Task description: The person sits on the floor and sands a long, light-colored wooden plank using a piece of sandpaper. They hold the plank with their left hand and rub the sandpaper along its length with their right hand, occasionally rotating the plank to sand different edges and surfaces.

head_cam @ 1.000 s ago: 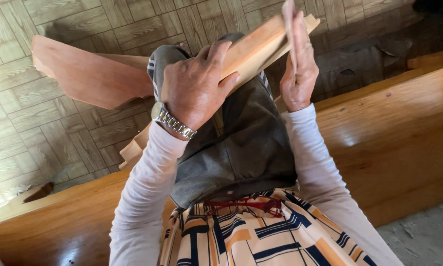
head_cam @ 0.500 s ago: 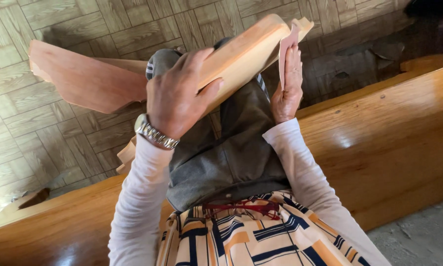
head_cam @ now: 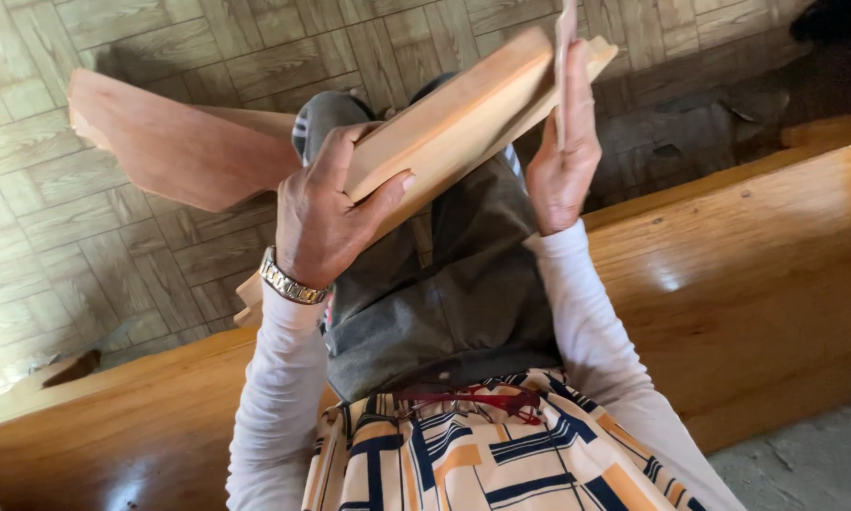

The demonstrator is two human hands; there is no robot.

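Now your left hand [head_cam: 323, 222] is clamped around the pale wooden board [head_cam: 463, 123], thumb on its edge, holding it tilted above your lap. Your right hand [head_cam: 563, 161] lies flat against a thin strip [head_cam: 566, 38] at the board's far end, fingers stretched upward. A curved reddish wood piece [head_cam: 170, 142] sits behind, and the polished bench [head_cam: 757, 274] runs beneath you.

A long pale wooden board [head_cam: 463, 123] slants across the lap, blocking the way over the knees. A flat reddish-brown wood sheet [head_cam: 175, 151] fills the space to its left. The glossy honey-coloured wooden bench [head_cam: 757, 274] bars the right side. Between board and patterned shirt [head_cam: 482, 454], the grey-trousered lap [head_cam: 454, 303] lies open.
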